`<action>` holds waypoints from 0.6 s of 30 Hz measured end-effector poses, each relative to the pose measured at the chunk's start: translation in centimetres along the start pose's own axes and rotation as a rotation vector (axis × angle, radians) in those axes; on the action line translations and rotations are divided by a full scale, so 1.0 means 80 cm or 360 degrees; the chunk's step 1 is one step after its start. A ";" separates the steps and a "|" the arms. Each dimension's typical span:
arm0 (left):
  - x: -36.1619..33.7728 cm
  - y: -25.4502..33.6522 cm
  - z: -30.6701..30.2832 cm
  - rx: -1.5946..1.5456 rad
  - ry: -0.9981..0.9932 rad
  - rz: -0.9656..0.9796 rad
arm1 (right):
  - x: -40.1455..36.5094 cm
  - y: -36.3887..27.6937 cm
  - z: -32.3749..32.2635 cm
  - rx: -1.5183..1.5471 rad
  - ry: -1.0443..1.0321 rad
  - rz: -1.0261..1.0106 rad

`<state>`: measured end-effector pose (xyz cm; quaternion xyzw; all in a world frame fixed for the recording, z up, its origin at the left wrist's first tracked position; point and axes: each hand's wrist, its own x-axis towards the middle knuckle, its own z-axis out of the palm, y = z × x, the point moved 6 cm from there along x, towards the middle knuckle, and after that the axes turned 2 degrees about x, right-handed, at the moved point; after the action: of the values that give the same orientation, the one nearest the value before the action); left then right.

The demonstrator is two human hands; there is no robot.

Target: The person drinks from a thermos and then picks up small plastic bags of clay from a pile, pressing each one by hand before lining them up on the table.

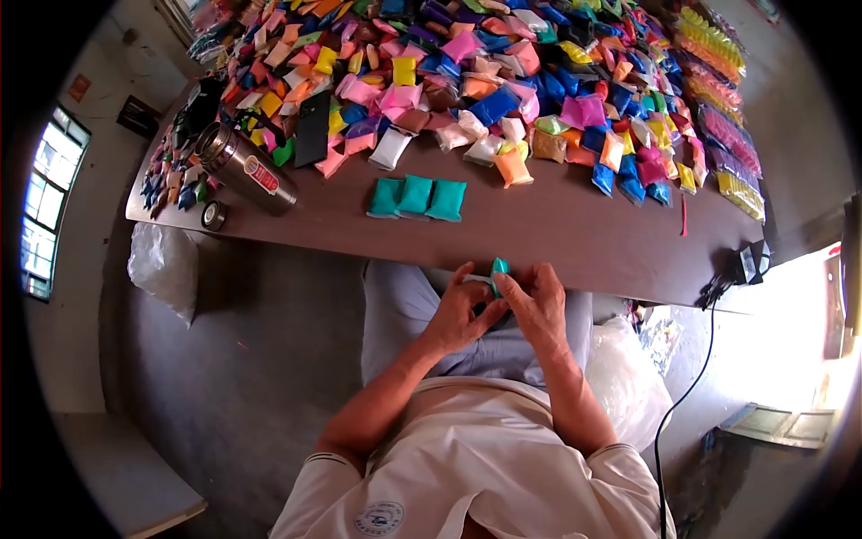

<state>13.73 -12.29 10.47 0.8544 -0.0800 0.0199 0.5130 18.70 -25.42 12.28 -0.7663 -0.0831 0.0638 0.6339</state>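
My left hand (458,310) and my right hand (537,301) meet over my lap, just below the near edge of the brown table (557,238). Both pinch one small teal packet (498,269) between their fingertips. On the table right in front of me lie three teal packets (417,198) side by side in a row.
A large heap of coloured packets (485,81) covers the far half of the table. A steel flask (244,168) lies on its side at the left, its lid (213,216) beside it. A black phone (312,128) rests near the heap. Plastic bags (163,265) sit on the floor. A cable (691,386) hangs at the right.
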 end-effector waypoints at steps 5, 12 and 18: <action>0.000 0.015 0.003 0.0024 0.0163 0.0214 | 0.003 -0.008 0.004 -0.0415 -0.0022 -0.0085; -0.002 -0.003 -0.010 -0.0536 0.0201 0.0012 | -0.004 0.020 -0.014 0.0547 -0.0004 -0.0026; 0.000 0.006 -0.004 -0.0193 0.0233 0.0091 | -0.012 0.032 -0.018 0.0727 0.0134 0.0064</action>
<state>13.66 -12.19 11.03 0.8155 -0.0678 0.0920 0.5674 18.15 -27.47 10.03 -0.6063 -0.0247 0.0617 0.7924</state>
